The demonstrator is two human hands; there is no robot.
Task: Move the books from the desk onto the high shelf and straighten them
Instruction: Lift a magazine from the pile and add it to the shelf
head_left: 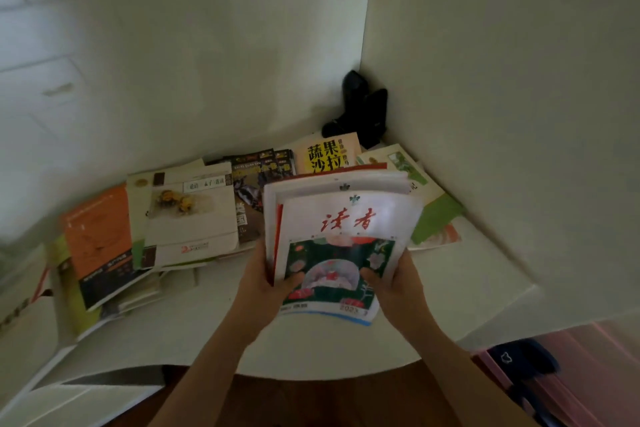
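Both hands clamped on magazine stack [341,236], held above white worktop [467,274]. Left hand [266,282] grips lower left edge, thumb on cover. Right hand [398,282] grips lower right edge, thumb on cover. Rest of books flat on worktop behind: orange book [98,236] far left, white book [194,215] beside it, yellow book [329,152] and green-white book [426,201] toward corner. Black object [360,107] in wall corner.

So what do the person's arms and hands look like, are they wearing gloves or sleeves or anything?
No gloves and no sleeves in view: both forearms are bare up to the bottom edge of the picture. The left hand and right hand show no rings, watch or bracelet that I can see. The fingers are partly hidden, so small details cannot be told.
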